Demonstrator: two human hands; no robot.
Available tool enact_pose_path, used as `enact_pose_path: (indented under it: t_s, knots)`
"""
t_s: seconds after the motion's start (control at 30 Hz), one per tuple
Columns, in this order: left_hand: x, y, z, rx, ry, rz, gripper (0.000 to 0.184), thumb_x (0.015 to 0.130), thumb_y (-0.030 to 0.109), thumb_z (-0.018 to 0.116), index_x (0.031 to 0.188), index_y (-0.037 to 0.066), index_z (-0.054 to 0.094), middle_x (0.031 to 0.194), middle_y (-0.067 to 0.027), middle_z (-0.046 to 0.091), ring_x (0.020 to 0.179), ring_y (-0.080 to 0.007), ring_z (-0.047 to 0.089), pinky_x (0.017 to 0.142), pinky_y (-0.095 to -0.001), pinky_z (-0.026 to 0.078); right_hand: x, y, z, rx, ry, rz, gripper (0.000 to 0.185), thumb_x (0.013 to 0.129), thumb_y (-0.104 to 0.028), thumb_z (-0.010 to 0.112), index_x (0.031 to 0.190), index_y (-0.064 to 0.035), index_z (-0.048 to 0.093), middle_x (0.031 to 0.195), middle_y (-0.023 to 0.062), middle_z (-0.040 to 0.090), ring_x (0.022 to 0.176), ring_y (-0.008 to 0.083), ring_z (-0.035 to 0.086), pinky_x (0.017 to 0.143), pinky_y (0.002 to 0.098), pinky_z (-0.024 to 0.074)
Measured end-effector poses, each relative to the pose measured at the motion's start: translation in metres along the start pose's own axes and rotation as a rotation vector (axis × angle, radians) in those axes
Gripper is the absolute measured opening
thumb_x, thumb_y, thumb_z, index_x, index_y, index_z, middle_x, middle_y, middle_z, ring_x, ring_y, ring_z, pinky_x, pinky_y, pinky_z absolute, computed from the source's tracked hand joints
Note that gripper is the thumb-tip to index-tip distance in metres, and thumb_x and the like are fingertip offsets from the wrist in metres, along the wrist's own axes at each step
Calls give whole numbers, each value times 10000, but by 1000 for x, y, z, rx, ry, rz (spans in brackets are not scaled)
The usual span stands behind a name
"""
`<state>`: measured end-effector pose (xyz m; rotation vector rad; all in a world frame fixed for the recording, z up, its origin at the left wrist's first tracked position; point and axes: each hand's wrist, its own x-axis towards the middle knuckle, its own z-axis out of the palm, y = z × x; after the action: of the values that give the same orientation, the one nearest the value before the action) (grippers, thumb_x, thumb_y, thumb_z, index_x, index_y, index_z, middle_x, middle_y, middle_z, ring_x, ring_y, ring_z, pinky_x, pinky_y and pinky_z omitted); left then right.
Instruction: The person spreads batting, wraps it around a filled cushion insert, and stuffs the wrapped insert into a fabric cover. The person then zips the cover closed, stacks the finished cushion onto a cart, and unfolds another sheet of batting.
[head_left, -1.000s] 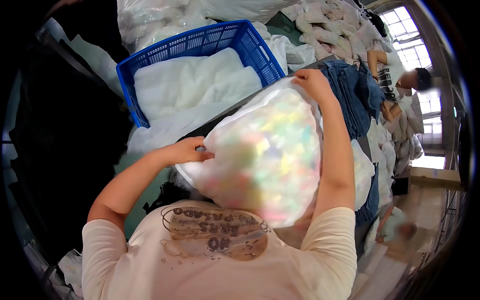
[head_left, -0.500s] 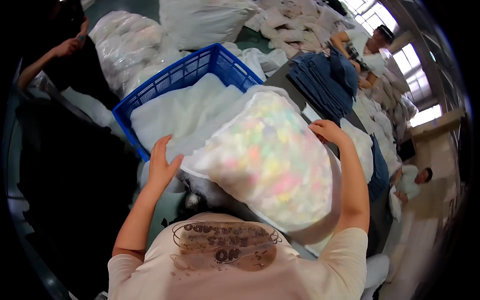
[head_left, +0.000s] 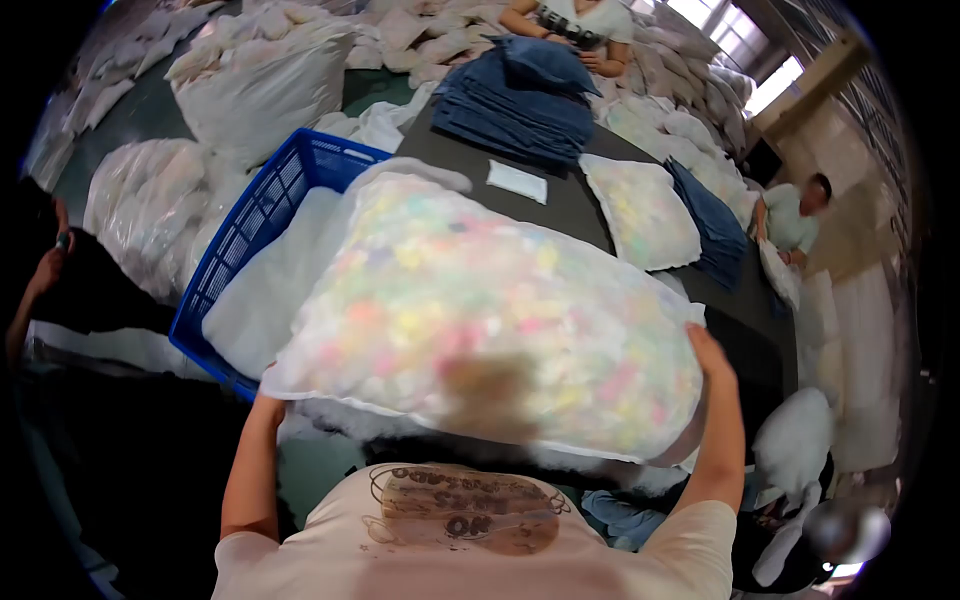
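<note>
A large white pillow (head_left: 480, 300) lies in front of me, and pastel-coloured filling shows through its thin cover. At its near left corner, my left hand (head_left: 267, 398) is closed on the edge, its fingers mostly hidden by the pillow. My right hand (head_left: 710, 358) grips the right end near the far corner, thumb and palm partly out of sight. Beneath and left of the pillow, white fluffy wadding (head_left: 265, 290) fills a blue plastic crate (head_left: 225, 225).
A dark table (head_left: 465, 172) carries folded blue denim (head_left: 515, 105), a small white packet (head_left: 517, 181) and a smaller pillow (head_left: 645, 212). Two people work beyond it; another person stands at left. Stuffed bags (head_left: 265, 95) lie behind the crate.
The pillow has swung from a slanted position to lying crosswise before me. My left hand has gone from open beside it to holding its corner. My view has turned right.
</note>
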<state>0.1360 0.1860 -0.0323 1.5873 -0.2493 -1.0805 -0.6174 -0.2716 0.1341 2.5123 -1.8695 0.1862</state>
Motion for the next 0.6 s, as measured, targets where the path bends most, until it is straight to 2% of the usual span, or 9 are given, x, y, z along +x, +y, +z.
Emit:
enact_pose_path:
  t_s: [0.03, 0.1, 0.17, 0.23, 0.3, 0.4, 0.47, 0.57, 0.6]
  knots:
    - [3, 0, -7, 79, -12, 129, 292, 964, 209, 577, 1211, 58, 619, 1065, -45, 681, 942, -180, 655, 821, -302, 510, -3, 67, 65, -9, 1, -34, 517, 931, -462, 613, 1115, 20, 650, 1128, 242, 660, 1021, 410, 639, 893, 456, 490]
    - [-17, 64, -5, 93, -10, 194, 187, 958, 217, 597, 1062, 64, 629, 882, -52, 679, 731, -168, 651, 653, -289, 519, -35, -56, -30, 36, -96, 68, 501, 941, -481, 591, 1012, 13, 637, 1003, 253, 657, 921, 426, 637, 808, 491, 487]
    - [-45, 136, -5, -38, -8, 281, 215, 975, 289, 588, 919, 82, 597, 735, -46, 638, 608, -135, 610, 555, -273, 499, -47, -79, -76, 102, -149, 45, 487, 934, -460, 608, 889, 25, 611, 810, 228, 635, 775, 418, 616, 703, 468, 479]
    - [-86, 224, 25, 97, -111, 269, 293, 990, 358, 566, 850, 101, 567, 707, -44, 615, 596, -126, 605, 516, -266, 492, -50, -73, -94, 187, -247, 48, 490, 931, -446, 617, 830, 33, 604, 745, 207, 630, 724, 397, 614, 672, 442, 479]
    - [-89, 282, 63, 228, -192, 325, 327, 993, 403, 556, 856, 106, 565, 725, -39, 618, 581, -118, 597, 490, -264, 483, -42, -55, -82, 373, -315, 142, 488, 936, -427, 622, 847, 52, 662, 823, 236, 667, 770, 353, 648, 715, 390, 491]
    - [-47, 341, 165, 566, -173, 561, 296, 1005, 366, 544, 924, 87, 600, 772, -25, 638, 603, -94, 596, 529, -227, 457, -18, -11, -15, 554, -325, 134, 535, 951, -476, 587, 1026, 38, 716, 959, 242, 721, 895, 318, 697, 832, 366, 502]
    - [-16, 365, 273, 769, -215, 732, 267, 1007, 322, 539, 985, 73, 635, 882, 9, 645, 850, -76, 596, 723, -240, 446, 22, 0, 22, 440, -520, 86, 555, 973, -466, 559, 1076, 58, 708, 993, 180, 737, 924, 224, 675, 891, 331, 486]
    - [96, 375, 377, 1266, -389, 974, 268, 950, 331, 628, 1032, 77, 650, 1156, -68, 631, 1034, -190, 598, 856, -338, 480, 67, -13, 15, 449, -768, 98, 652, 952, -538, 515, 993, 79, 721, 984, 217, 728, 849, 263, 708, 793, 373, 537]
    - [130, 370, 389, 1539, -295, 1051, 319, 915, 362, 657, 1074, 86, 654, 1215, -88, 606, 1073, -226, 592, 886, -383, 477, 77, -18, 14, 389, -873, 129, 638, 950, -531, 508, 968, 69, 721, 966, 213, 729, 823, 269, 712, 762, 380, 546]
